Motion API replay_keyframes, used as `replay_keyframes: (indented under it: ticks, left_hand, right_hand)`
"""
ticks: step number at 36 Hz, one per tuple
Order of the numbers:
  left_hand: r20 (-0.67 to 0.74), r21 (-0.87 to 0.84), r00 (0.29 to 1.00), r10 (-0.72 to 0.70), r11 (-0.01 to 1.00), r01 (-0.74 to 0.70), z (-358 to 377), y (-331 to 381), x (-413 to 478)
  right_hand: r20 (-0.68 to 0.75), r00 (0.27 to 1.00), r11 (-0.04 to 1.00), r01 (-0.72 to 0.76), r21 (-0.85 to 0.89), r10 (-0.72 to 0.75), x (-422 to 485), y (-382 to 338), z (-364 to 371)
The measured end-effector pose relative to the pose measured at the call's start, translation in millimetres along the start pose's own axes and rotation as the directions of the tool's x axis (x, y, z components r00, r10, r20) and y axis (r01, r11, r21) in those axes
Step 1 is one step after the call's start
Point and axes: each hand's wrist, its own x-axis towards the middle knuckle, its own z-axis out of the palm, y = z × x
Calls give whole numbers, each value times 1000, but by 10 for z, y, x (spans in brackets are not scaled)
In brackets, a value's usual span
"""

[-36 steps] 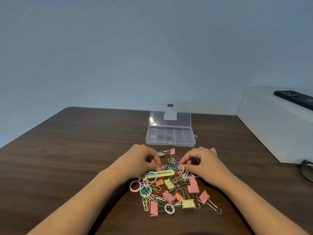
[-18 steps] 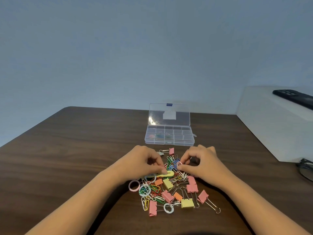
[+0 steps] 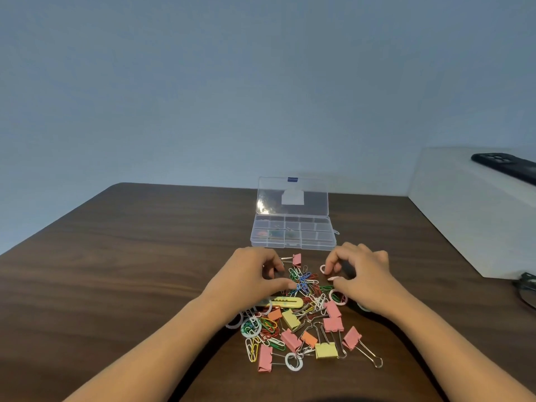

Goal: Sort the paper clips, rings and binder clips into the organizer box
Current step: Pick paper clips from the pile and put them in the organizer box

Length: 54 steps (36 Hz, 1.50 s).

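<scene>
Hands over the heap, lower centre of the frame. Left hand [image 3: 253,278] hovers at the heap's upper left edge, fingers curled, thumb tip touching down among the paper clips [image 3: 303,281]; whether it pinches one cannot be told. Right hand [image 3: 364,278] sits at the heap's upper right edge, thumb and forefinger drawn close together, a small white ring [image 3: 322,268] just at the fingertips; it looks pinched but the grip is too small to confirm. A second, pinkish ring [image 3: 338,297] lies on the table directly below the right thumb, touching the tangle of clips. Paper clips in blue, green, red, white and yellow are piled between the two hands and spill toward the lower left. A yellow clip holder [image 3: 285,302] lies flat just below the left hand. Binder clips [image 3: 333,324], pink, yellow and orange, are scattered in the lower half of the heap, nearer the bottom of the frame than either hand; one lone pink binder clip [image 3: 296,259] lies above the heap, between the left knuckles and the box. Organizer box [image 3: 293,237], clear plastic, stands open just above both hands at frame centre, lid upright; a few coloured items show in its left compartments, kind unclear. All rest on a dark wooden table [image 3: 116,256]. Black phone [image 3: 504,169] lies on a white ledge at the right edge.
</scene>
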Motion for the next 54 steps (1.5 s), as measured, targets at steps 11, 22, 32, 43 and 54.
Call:
replay_keyframes:
  ticks: [11, 22, 32, 43, 54]
  left_hand:
    - [36, -1, 999, -27, 1000, 27, 77, 45, 37]
    - [120, 129, 980, 158, 976, -173, 32, -6, 66]
    - [180, 300, 960, 216, 917, -262, 69, -43, 97]
    - [231, 311, 957, 177, 918, -245, 78, -14, 113]
    - [240, 380, 954, 181, 887, -264, -26, -29, 79]
  right_hand:
    - [124, 991, 988, 22, 151, -41, -51, -119, -49]
    - [140, 990, 985, -19, 174, -6, -16, -61, -59]
    - [95, 994, 998, 58, 40, -62, 9, -34, 8]
    - [58, 988, 986, 147, -76, -143, 28, -69, 106]
    - [16, 991, 990, 133, -45, -132, 19, -69, 75]
